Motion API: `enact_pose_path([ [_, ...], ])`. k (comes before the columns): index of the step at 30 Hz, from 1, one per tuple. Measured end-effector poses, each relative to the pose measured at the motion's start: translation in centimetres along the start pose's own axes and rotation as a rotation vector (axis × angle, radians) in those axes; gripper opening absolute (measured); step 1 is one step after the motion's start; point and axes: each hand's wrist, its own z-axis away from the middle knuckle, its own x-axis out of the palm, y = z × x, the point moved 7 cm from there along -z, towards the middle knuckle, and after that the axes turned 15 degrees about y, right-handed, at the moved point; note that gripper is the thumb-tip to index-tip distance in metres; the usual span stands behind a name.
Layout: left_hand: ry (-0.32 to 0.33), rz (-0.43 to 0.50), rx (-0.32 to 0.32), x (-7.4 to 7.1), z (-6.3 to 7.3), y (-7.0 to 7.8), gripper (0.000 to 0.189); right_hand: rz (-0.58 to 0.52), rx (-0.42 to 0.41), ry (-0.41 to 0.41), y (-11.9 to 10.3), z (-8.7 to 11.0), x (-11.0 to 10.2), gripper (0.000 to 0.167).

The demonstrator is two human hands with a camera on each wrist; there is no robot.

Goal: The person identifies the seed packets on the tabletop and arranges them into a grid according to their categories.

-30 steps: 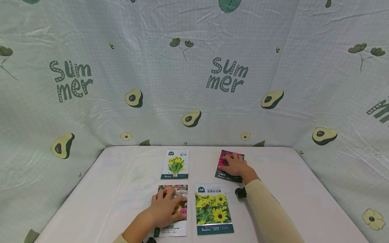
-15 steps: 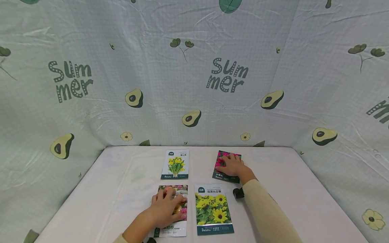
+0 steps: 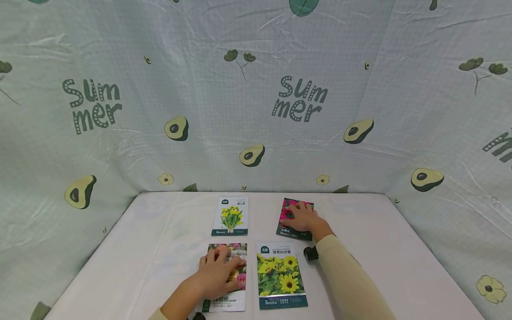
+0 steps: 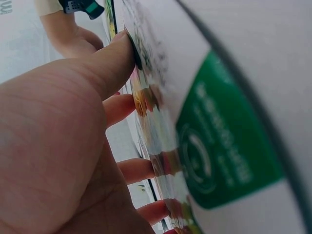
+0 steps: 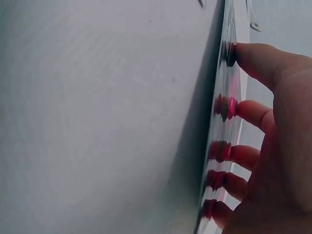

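My left hand (image 3: 216,276) rests with spread fingers on a seed packet with pink and white flowers (image 3: 239,249) at the near left; in the left wrist view its fingertips touch the glossy face of that packet (image 4: 165,112). Farther off to the right, my right hand (image 3: 305,218) presses its fingertips onto a dark seed packet with magenta flowers (image 3: 285,226). All its fingertips meet the packet's surface (image 5: 225,109) in the right wrist view. Neither hand curls round its packet's edges. The hands cover part of both pictures.
A white packet with a bunch of yellow flowers (image 3: 231,217) lies at the back left. A sunflower packet (image 3: 282,275) lies at the near right, beside the left hand's packet. The white table (image 3: 132,266) meets a printed cloth backdrop (image 3: 208,93) at the back.
My right hand has slid the magenta-flower packet leftward across the table, towards the yellow-flower packet. The left hand and the other packets have stayed in place.
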Motion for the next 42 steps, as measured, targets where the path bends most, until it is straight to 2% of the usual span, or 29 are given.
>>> enact_pose_path([
  [18, 0.005, -0.002, 0.008, 0.3, -0.1, -0.1, 0.055, 0.003, 0.0, -0.03, -0.9, -0.6, 0.7, 0.072],
  [24, -0.001, -0.001, -0.007, 0.1, 0.0, 0.0, 0.055, -0.003, -0.018, -0.035, -1.2, -0.7, 0.9, 0.073],
  [42, -0.002, 0.002, 0.0, -0.1, 0.0, 0.2, 0.053, 0.018, -0.032, -0.046, -2.2, -0.8, 1.1, 0.069],
])
